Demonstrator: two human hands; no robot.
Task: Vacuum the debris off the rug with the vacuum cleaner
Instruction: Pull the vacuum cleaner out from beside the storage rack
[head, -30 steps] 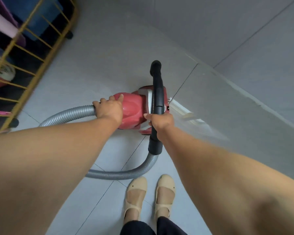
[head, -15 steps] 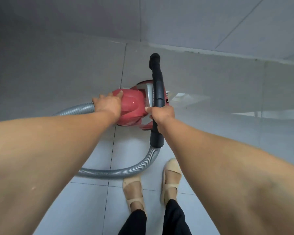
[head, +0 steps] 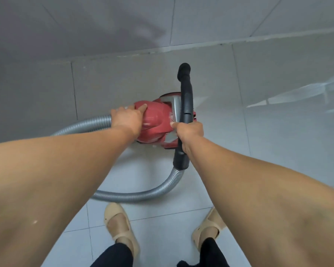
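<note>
Head view: vacuum cleaner (head: 156, 120) over glossy grey tiled floor (head: 278, 151), wall (head: 220, 20) beyond.

From where I sit, the floor (head: 278, 151) is glossy pale grey tile cut by thin dark grout lines, running to the far side where it meets a grey tiled wall (head: 104, 26). A bright, pale reflection (head: 297, 93) smears across the tiles at far right. Two beige shoes stand on it, well apart: left shoe (head: 120, 224) and right shoe (head: 206, 232). The red vacuum cleaner (head: 158, 120) is over the middle tiles, its grey hose (head: 143, 196) looping just beyond the shoes; I cannot tell whether either touches the floor.
</note>
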